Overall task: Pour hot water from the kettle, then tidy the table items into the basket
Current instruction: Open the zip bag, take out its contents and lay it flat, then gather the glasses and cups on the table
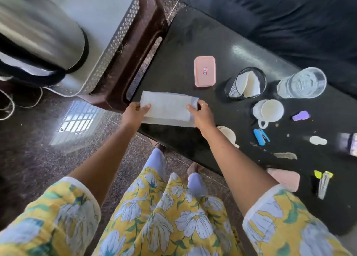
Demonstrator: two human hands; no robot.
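Evidently mid-tidy: white basket up and left of the fingers, kettle already inside it. Black counter beneath, glass of water far right of the fingers. Flat white packet held level by both short ends, left hand and right hand, fingers pinched shut on it, probably for carrying basketward. Pink box just beyond.

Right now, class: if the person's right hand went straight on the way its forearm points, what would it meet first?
The right hand, holding the envelope with the left hand, points up and slightly left across the table. The pink lid probably lies first in that line, though height above the table is unclear.
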